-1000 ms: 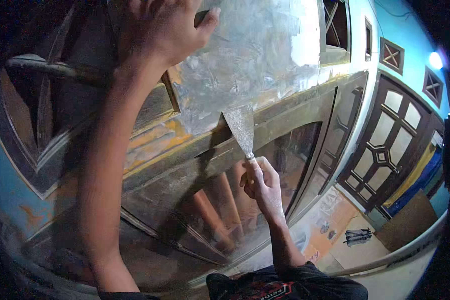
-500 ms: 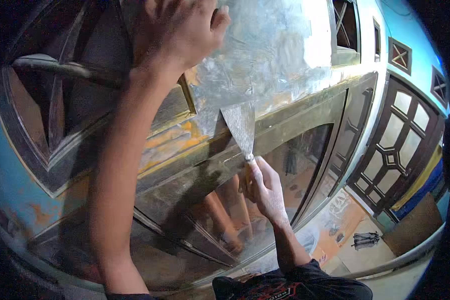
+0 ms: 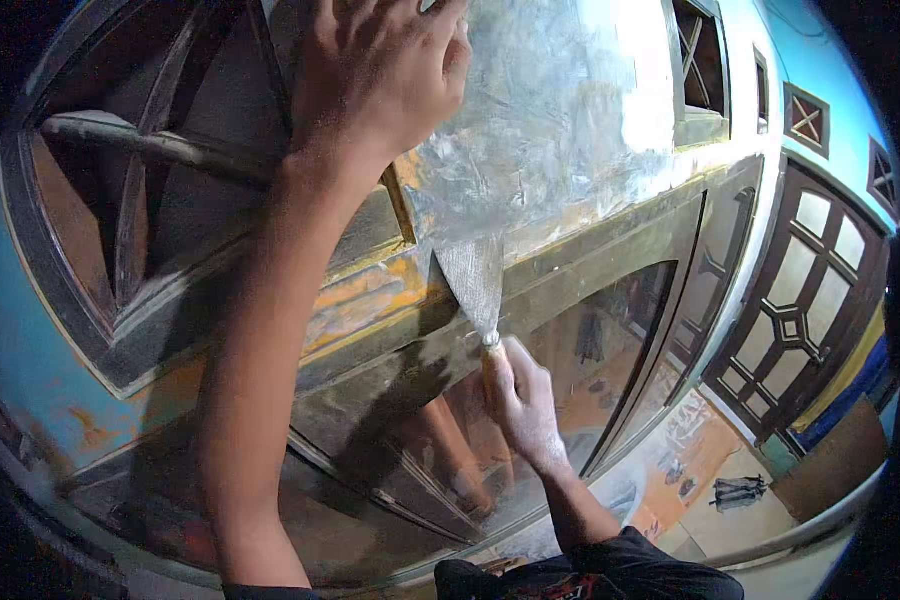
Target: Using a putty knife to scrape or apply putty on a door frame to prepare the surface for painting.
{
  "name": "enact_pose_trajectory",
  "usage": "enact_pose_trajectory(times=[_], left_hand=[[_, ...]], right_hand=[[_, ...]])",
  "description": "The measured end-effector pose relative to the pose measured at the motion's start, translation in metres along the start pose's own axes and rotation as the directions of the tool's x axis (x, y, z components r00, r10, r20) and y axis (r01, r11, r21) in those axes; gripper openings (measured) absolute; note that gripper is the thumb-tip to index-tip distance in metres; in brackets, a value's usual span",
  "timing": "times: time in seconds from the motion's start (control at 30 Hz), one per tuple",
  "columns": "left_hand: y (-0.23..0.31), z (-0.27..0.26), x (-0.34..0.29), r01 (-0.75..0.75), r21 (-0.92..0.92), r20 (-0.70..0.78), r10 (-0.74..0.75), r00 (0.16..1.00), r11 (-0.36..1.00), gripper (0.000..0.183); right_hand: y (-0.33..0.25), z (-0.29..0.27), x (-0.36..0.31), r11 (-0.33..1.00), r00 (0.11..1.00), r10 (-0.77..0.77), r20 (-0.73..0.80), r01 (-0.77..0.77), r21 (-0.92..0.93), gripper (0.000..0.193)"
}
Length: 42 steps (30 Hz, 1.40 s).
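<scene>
My right hand (image 3: 530, 400) is closed around the handle of a putty knife (image 3: 477, 285). Its wide metal blade points upward, and the tip lies against the lower part of a grey-smeared wall patch (image 3: 540, 130), just above a dark wooden window frame (image 3: 590, 255). High on the left, my left hand (image 3: 390, 80) is raised against the wall beside a wooden vent frame (image 3: 402, 205). Its thumb side faces the patch; the fingertips run past the upper edge, so their grip is hidden.
Glass panes (image 3: 610, 320) fill the window below. To the right stands a dark panelled door (image 3: 795, 300) in a blue wall. A crumpled dark cloth (image 3: 738, 492) lies on the floor near stained orange sheeting (image 3: 685, 470). A brown board (image 3: 835, 465) leans by the door.
In the view, the putty knife and my right hand sit slightly lower and further left. My left hand appears a little further right, as the whole scene shifts slightly.
</scene>
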<state>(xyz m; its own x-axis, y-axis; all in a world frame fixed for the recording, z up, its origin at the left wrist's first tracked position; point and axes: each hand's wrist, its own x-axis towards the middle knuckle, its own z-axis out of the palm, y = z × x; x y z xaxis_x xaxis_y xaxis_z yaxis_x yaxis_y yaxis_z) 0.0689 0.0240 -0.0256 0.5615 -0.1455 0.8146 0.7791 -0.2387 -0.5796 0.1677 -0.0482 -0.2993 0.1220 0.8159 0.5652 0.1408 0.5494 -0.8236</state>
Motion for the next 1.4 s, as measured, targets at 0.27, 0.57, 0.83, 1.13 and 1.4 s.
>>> enact_pose_trajectory(times=[0.27,0.57,0.83,1.13,1.4], left_hand=[[0.001,-0.003,-0.001,0.002,0.008,-0.032,-0.001,0.999,1.000,0.042],[0.005,-0.005,0.002,0.040,-0.017,0.002,-0.040,0.999,0.999,0.042],[0.001,-0.002,0.000,0.026,0.010,0.021,-0.027,0.999,1.000,0.042],[0.002,-0.001,-0.001,0.005,0.027,0.000,-0.005,1.000,1.000,0.042],[0.014,-0.012,0.010,0.104,0.021,0.119,-0.106,0.987,0.994,0.043]], right_hand=[[-0.005,0.000,0.005,0.991,0.995,0.079,0.061,-0.085,0.107,0.023],[-0.007,-0.024,0.022,0.953,0.989,0.135,-0.062,-0.113,0.281,0.024],[0.023,-0.030,0.005,0.952,0.977,0.197,-0.081,-0.170,0.255,0.024],[0.028,-0.031,0.012,0.946,0.981,0.117,-0.157,-0.062,0.318,0.031],[0.002,-0.070,0.049,0.971,0.967,0.105,-0.234,-0.050,0.233,0.031]])
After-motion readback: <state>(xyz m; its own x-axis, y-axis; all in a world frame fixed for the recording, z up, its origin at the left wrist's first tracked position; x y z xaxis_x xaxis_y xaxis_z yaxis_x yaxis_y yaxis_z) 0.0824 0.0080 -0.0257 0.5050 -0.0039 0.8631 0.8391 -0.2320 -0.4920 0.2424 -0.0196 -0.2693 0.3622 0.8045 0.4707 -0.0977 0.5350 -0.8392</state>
